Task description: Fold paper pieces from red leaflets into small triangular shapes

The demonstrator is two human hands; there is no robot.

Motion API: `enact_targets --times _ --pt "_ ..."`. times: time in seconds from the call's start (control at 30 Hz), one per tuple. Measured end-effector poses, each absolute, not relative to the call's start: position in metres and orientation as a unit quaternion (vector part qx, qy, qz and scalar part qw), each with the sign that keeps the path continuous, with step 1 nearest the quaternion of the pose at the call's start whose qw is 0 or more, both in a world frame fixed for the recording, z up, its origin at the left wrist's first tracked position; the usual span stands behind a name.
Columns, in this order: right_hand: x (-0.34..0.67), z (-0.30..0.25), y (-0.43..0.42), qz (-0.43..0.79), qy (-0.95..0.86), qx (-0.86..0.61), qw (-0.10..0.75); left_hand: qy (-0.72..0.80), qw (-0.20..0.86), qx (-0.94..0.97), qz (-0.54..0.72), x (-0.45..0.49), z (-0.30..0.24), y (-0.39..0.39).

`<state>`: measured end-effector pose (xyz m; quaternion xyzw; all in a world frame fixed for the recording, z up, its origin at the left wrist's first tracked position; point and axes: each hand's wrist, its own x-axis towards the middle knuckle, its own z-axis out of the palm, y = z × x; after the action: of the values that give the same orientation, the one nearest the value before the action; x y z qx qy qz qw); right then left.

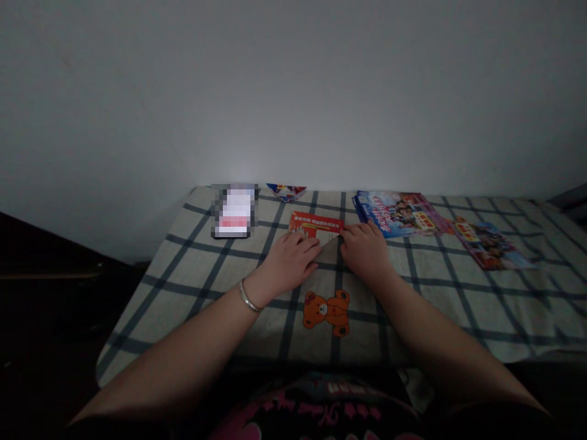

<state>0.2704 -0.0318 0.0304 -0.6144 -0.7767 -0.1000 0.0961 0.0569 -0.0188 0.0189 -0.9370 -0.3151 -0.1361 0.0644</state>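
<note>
A red printed leaflet (317, 222) lies on the checked cloth between my hands, its lower right edge running at a slant. My left hand (292, 256) rests over its lower left part, fingers apart and flat on the paper, thumb to the side. At the right corner, the curled fingers of my right hand (365, 247) close on the leaflet's edge; the fingertips are partly hidden. Just beyond my right hand is a stack of colourful leaflets (394, 214). Another leaflet (488, 243) lies farther right, overlapping the stack's side.
A phone (235, 211) with a lit, blurred screen lies at the back left. Beside it, near the wall (293, 91), is a small folded paper triangle (287, 192). The tablecloth (215, 278) carries a printed orange bear (326, 313) near the front edge.
</note>
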Motion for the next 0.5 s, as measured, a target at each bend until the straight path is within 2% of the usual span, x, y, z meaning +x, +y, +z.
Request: enact_targets --times 0.23,0.5 --pt "0.27 0.03 -0.032 -0.105 -0.774 -0.619 0.075 -0.31 0.043 -0.944 -0.106 0.05 0.028 -0.022" --pt "0.273 0.025 -0.03 -0.117 -0.782 -0.605 0.093 -0.292 0.035 -0.948 -0.118 0.041 0.024 -0.019"
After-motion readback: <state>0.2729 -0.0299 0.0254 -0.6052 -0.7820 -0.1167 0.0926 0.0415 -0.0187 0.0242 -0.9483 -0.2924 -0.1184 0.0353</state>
